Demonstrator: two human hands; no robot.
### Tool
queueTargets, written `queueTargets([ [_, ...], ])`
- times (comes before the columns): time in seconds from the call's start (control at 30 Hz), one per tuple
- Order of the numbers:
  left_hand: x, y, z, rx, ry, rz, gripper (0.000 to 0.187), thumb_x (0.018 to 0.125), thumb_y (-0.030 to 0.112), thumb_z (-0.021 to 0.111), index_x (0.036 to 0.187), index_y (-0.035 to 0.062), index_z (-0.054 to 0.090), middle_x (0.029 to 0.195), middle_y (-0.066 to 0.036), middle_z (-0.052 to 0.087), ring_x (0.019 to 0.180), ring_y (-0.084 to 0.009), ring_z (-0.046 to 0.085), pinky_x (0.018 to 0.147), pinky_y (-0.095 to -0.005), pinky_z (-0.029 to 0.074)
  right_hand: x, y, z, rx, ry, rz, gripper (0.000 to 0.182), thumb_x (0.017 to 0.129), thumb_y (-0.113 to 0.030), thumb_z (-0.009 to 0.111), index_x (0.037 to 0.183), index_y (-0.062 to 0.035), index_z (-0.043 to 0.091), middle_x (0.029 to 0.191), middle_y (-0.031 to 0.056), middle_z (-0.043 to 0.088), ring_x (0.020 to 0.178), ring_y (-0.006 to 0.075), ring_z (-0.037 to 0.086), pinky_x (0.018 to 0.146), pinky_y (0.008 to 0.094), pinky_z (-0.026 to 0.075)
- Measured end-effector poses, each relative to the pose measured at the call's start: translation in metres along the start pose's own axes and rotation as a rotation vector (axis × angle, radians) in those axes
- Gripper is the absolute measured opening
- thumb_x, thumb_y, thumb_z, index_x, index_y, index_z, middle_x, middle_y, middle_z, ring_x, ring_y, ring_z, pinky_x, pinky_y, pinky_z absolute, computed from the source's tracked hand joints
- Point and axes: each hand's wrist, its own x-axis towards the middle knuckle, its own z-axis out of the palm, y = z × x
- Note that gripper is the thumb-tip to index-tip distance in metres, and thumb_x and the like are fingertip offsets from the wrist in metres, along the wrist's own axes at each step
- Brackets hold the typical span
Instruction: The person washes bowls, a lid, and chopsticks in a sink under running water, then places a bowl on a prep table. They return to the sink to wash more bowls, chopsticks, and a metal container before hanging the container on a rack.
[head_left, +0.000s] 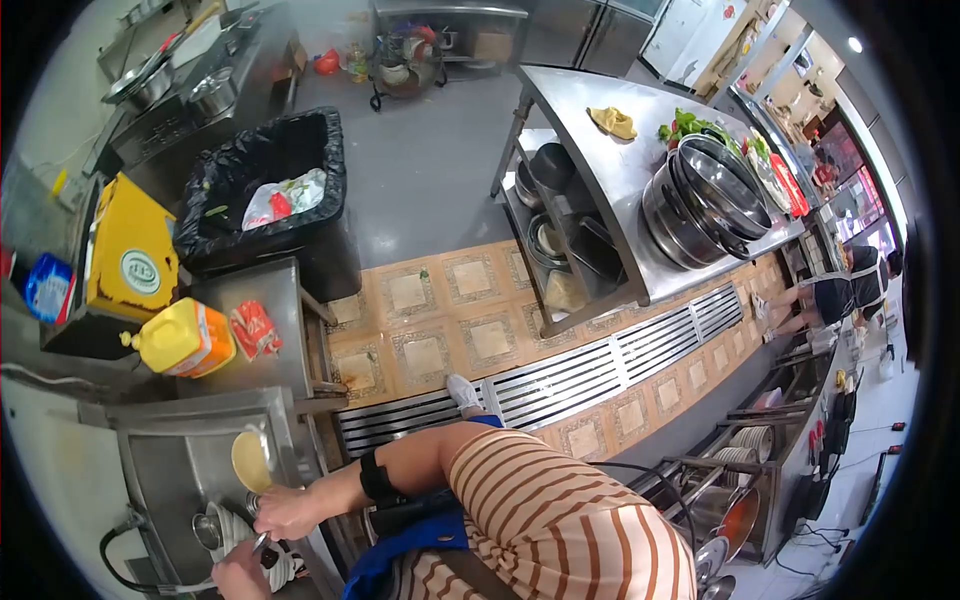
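Both hands are at work over the grey stainless-steel sink (165,455). The right hand (288,512), below a black wristband (377,478), has its grip closed, fingers bunched on a small shiny metal item (262,542). The left hand (243,572) is just beside it, at the same item; its fingers are curled, but how far its grip is closed cannot be told. The item appears to be a utensil or handle, though hands and glare obscure its form.

Beneath and around the hands lie white ware (232,525) with dark contents or markings and a small round metal cup (207,531). A pale yellow round bowl (252,462) stands tilted in the sink, near the right hand. A black hose (108,548) curves at the sink's outer side.

On the adjoining steel table (270,300) are a yellow plastic jug (172,338) with an orange label and, beside it, a red-and-white packet (255,330). A black-lined bin (330,240) stands next to that table.
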Motion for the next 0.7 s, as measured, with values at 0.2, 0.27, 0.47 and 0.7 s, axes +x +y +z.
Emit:
queueTargets([
  [0.2, 0.068, 0.069, -0.019, 0.123, 0.043, 0.088, 0.019, 0.081, 0.011, 0.047, 0.093, 0.0064, 0.061, 0.071, -0.019, 0.059, 0.065, -0.0388, 0.056, 0.059, -0.0470, 0.044, -0.032, 0.036, -0.080, 0.024, 0.066, -0.010, 0.013, 0.061, -0.018, 0.060, 0.058, -0.0049, 0.059, 0.057, 0.0151, 0.057, 0.060, 0.0363, 0.056, 0.053, 0.0457, 0.041],
  [0.27, 0.084, 0.088, -0.027, 0.101, 0.032, 0.101, 0.016, 0.080, 0.010, 0.047, 0.088, 0.0049, 0.061, 0.068, -0.019, 0.058, 0.064, -0.0380, 0.056, 0.058, -0.0466, 0.044, -0.041, 0.044, -0.101, 0.010, 0.100, -0.029, 0.012, 0.061, -0.017, 0.061, 0.059, -0.0054, 0.059, 0.057, 0.0146, 0.057, 0.060, 0.0355, 0.056, 0.053, 0.0451, 0.041],
  [0.47, 0.139, 0.129, -0.039, 0.073, 0.061, 0.083, 0.017, 0.083, 0.014, 0.048, 0.086, 0.0048, 0.062, 0.071, -0.018, 0.060, 0.070, -0.0363, 0.057, 0.062, -0.0454, 0.044, -0.066, 0.081, -0.156, 0.062, 0.212, -0.027, 0.009, 0.061, -0.013, 0.060, 0.064, -0.0055, 0.058, 0.061, 0.0127, 0.056, 0.063, 0.0350, 0.055, 0.054, 0.0441, 0.041],
  [0.7, 0.245, 0.185, -0.030, 0.061, 0.595, 0.475, 0.023, 0.079, 0.007, 0.051, 0.101, 0.0031, 0.057, 0.116, -0.013, 0.051, 0.117, -0.0355, 0.040, 0.103, -0.0528, 0.020, -0.138, 0.135, -0.246, 0.165, 0.610, 0.329, 0.008, 0.075, -0.007, 0.059, 0.082, -0.0038, 0.058, 0.074, 0.0086, 0.059, 0.072, 0.0235, 0.058, 0.064, 0.0360, 0.047],
])
